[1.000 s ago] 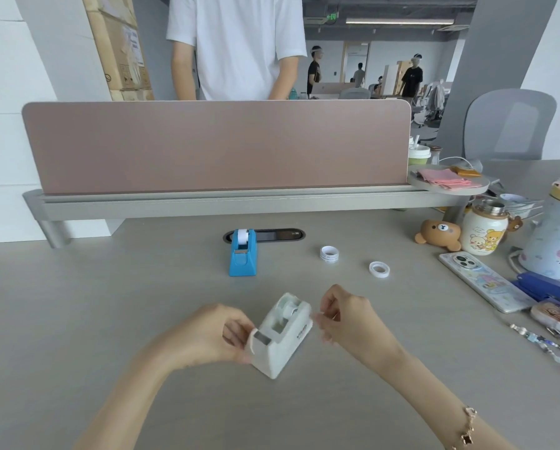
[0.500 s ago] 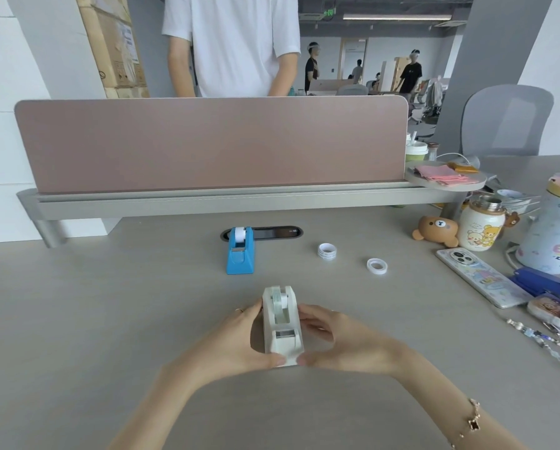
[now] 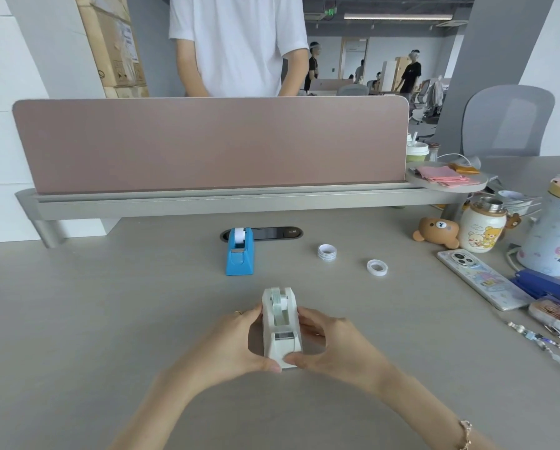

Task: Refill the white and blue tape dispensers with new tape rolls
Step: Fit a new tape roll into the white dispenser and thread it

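1. Two hands on one dispenser now. A second ago you had the white dispenser (image 3: 281,329) tipped at an angle with your right hand up by the roll; now it's swung round square to you, cutter end toward you, standing flat on the bench (image 3: 77,319) near its front edge. It carries a roll with the strip running down toward the cutter, so I'd guess the white one is basically done and you're just parking it.
2. The blue dispenser (image 3: 239,251) hasn't budged: farther back by the cable slot, well apart from your hands, with a white roll sitting in it. Can't tell from here if that's the new roll or the old one.
3. Your left hand (image 3: 236,345) is curled round the white dispenser's left side, thumb at the front corner. Your right hand (image 3: 333,349) mirrors it on the right.
4. Two small loose rolls (image 3: 327,252) (image 3: 377,267) stayed put, back right of the blue one, untouched.
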Demonstrator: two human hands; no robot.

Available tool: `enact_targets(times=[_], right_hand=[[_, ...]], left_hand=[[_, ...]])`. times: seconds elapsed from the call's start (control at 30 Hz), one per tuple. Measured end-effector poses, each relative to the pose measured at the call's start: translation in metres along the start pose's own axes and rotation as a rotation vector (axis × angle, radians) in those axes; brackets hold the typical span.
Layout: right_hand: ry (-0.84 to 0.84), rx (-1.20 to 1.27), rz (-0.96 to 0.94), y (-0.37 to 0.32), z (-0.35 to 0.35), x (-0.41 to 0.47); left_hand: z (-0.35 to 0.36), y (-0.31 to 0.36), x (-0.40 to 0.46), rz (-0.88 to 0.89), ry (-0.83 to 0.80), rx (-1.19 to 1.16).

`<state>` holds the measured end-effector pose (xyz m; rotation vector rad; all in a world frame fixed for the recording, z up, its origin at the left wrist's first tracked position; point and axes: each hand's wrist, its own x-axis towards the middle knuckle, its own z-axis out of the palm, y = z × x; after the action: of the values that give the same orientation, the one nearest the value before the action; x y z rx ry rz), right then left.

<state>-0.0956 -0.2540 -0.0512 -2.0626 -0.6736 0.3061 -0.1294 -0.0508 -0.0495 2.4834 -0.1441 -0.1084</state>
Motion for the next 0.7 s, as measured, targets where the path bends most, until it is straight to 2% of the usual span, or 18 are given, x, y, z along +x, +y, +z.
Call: enact_targets(times=[0.23, 0.47, 0.7], right_hand=[[0.086, -0.051, 0.031, 0.007, 0.001, 0.025], [0.140, -0.103, 0.098, 0.025, -0.014, 0.100], [0.143, -0.077, 0.078, 0.040, -0.036, 0.156]], left_hand=[[0.004, -0.004, 0.021, -0.016, 0.134, -0.073], [-0.003, -0.011, 0.093, -0.045, 0.181, -0.144], [-0.008, -0.017, 0.157, -0.094, 0.229, -0.172]])
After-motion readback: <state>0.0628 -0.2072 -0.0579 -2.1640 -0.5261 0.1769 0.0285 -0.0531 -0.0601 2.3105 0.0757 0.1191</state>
